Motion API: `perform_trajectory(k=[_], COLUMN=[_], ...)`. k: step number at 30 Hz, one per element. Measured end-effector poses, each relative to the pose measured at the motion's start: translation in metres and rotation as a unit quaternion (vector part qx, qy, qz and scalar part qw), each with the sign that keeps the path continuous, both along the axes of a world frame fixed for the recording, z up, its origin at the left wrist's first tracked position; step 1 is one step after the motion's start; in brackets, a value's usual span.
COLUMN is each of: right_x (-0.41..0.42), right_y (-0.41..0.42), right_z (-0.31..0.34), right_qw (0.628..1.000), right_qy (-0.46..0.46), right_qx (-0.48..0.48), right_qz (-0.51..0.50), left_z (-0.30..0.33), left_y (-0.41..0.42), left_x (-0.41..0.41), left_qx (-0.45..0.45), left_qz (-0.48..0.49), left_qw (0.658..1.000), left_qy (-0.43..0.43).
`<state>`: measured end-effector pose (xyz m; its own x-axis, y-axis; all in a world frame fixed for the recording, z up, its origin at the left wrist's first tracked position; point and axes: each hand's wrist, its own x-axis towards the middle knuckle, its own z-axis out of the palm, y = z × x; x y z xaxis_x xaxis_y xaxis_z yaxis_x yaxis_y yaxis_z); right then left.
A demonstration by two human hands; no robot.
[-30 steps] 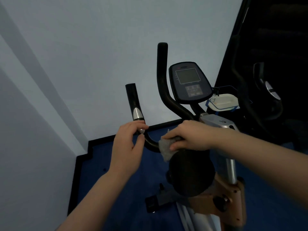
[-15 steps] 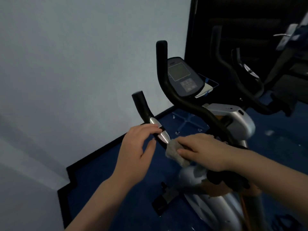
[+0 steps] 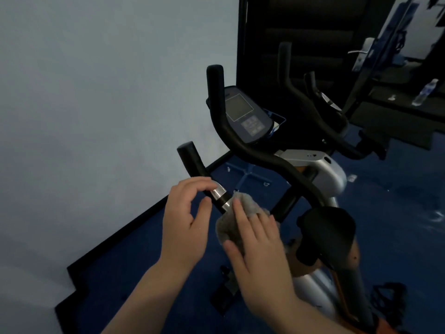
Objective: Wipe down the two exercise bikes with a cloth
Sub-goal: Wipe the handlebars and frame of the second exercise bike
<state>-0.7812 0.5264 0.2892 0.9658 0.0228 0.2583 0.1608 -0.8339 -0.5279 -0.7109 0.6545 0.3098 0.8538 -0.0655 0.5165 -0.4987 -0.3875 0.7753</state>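
Note:
The near exercise bike (image 3: 320, 169) has black handlebars, a console screen (image 3: 245, 114) and a black seat (image 3: 330, 232). My right hand (image 3: 255, 239) presses a grey cloth (image 3: 243, 208) around the lower part of the left handlebar (image 3: 195, 165), just below its silver sensor band. My left hand (image 3: 185, 220) curls loosely at the sensor band, fingertips touching it, thumb apart. A second bike (image 3: 330, 112) stands behind at the right, dark and partly hidden.
A pale wall is close on the left. The floor is blue with a black border (image 3: 115, 239). A dark panel (image 3: 301, 32) rises behind the bikes. A water bottle (image 3: 425, 91) and a door handle (image 3: 361, 53) are at the far right.
The view has swung left and closer. My right hand has slid the cloth from the handlebar's centre bend up its left arm toward the sensor band. My left hand has stayed at the grip.

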Motion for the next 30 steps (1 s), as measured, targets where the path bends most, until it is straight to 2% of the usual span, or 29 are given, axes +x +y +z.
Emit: perform_trajectory(k=[2, 4, 5, 7, 9, 13, 18, 23, 27, 30], right_x=[0.010, 0.019, 0.021, 0.022, 0.034, 0.070, 0.058, 0.112, 0.105, 0.112], right_y=[0.001, -0.012, -0.018, -0.017, -0.004, 0.010, -0.010, 0.022, 0.028, 0.026], right_z=[0.004, 0.010, 0.011, 0.011, 0.012, 0.021, 0.014, 0.032, 0.030, 0.039], right_qw=[0.997, 0.984, 0.983, 0.993, 0.998, 0.999, 0.998, 0.999, 0.998, 0.990], right_qy=[-0.017, -0.009, 0.001, 0.023, 0.007, 0.047, 0.041, 0.040, 0.022, 0.078], right_qx=[0.077, 0.172, 0.179, 0.097, 0.026, 0.015, -0.040, -0.004, 0.056, 0.110], right_qz=[0.003, -0.036, -0.052, -0.063, -0.053, -0.011, 0.004, 0.002, -0.036, -0.048], left_z=[0.004, 0.009, 0.012, 0.016, 0.018, 0.018, 0.016, 0.020, 0.021, 0.027], left_y=[-0.001, -0.001, 0.000, 0.002, 0.002, -0.001, 0.012, 0.022, 0.039, 0.054], left_x=[0.004, 0.008, 0.011, 0.017, 0.021, 0.023, 0.029, 0.047, 0.049, 0.056], left_qx=[-0.005, -0.003, -0.001, -0.001, -0.005, -0.013, -0.013, -0.004, 0.021, 0.053], left_qz=[0.025, 0.047, 0.059, 0.089, 0.108, 0.114, 0.099, 0.066, -0.004, -0.051], left_qw=[1.000, 0.999, 0.998, 0.996, 0.994, 0.992, 0.994, 0.997, 0.999, 0.997], left_qy=[-0.006, -0.016, -0.020, -0.023, -0.025, -0.044, -0.031, -0.033, -0.025, -0.015])
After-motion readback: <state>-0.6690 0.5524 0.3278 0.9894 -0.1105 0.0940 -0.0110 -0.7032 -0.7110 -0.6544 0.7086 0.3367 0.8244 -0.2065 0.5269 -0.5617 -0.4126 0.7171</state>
